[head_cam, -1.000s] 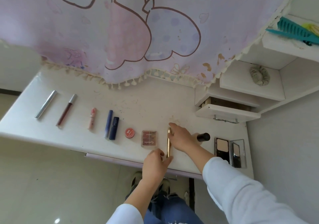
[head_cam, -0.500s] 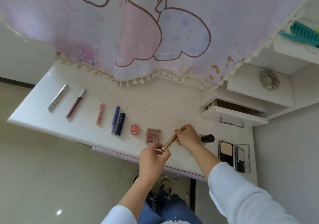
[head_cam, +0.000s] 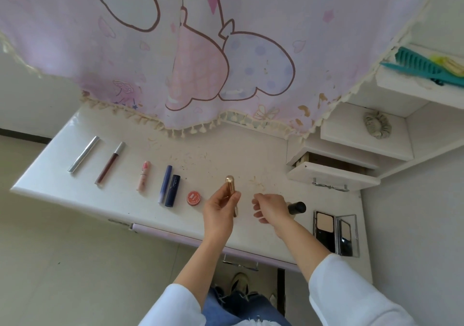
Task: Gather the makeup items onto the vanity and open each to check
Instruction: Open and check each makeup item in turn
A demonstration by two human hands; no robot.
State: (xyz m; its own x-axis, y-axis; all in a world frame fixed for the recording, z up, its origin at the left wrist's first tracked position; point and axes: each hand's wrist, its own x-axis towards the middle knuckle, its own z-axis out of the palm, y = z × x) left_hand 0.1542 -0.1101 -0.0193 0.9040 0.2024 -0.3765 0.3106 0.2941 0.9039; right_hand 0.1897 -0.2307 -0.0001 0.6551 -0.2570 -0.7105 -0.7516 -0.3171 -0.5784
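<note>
One white worktop [head_cam: 226, 155] carries the makeup row [head_cam: 173, 190] along its near edge, prob. for checking in turn; open compact [head_cam: 325, 227] at right end; left hand [head_cam: 218, 212], fingers round gold tube [head_cam: 230, 185], holds it above mid-row; right hand [head_cam: 271, 209] beside, fingers loosely curled, empty.

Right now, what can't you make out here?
All head view:
- gold tube: lower part hidden by left hand.
- black-capped bottle: body behind right hand.
- right hand: curled fingers hide whether it holds anything.
- orange pot: label too small.
- teal comb: cut by right edge.
</note>
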